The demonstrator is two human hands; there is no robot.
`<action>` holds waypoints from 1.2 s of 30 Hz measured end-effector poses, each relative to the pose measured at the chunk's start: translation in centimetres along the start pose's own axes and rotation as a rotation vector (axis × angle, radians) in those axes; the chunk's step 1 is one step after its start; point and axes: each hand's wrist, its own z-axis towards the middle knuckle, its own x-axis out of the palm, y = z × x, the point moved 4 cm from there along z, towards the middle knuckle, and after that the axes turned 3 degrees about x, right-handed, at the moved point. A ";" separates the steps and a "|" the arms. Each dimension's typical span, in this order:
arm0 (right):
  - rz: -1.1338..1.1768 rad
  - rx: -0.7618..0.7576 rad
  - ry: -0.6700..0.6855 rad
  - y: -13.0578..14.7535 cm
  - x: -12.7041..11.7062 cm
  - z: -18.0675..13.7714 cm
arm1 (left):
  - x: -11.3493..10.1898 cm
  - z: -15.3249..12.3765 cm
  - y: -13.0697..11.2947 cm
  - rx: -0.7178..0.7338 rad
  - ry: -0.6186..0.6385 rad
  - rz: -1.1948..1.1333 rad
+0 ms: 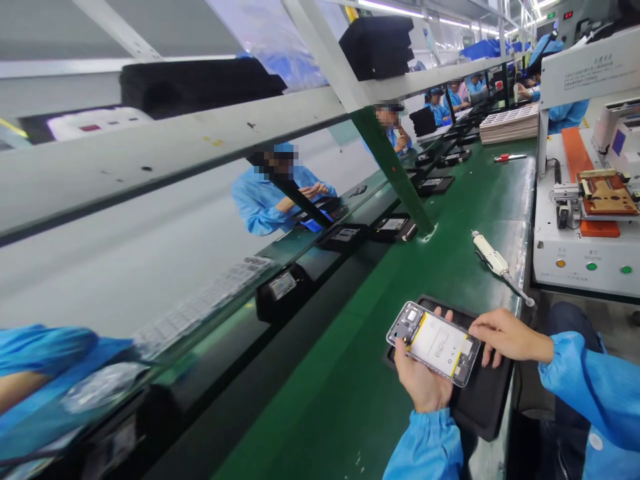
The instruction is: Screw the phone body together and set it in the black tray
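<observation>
My left hand point(424, 379) is wrapped round a smartphone point(436, 343), its thumb along the near edge and fingertips showing past the far edge. The phone's inside faces up, with a white battery, yellow strips along it and a camera part at the upper left corner. At the phone's right end is my right hand point(507, 335), its thumb and index finger together at the corner; whether something small sits between them cannot be made out. Beneath both hands lies a black foam tray point(483, 407) on the green bench point(320, 400).
An electric screwdriver point(493, 255) lies beyond the tray. To the right stands a white machine point(580, 253) with buttons. A slanted green post point(395, 173) holds up the shelf. Black trays with phones point(395, 224) line the conveyor. Co-workers point(280, 193) sit opposite.
</observation>
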 end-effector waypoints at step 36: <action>-0.886 -0.885 -0.462 5.3 -9.1 -4.0 | 6.2 -10.2 -4.5 1.032 0.524 1.228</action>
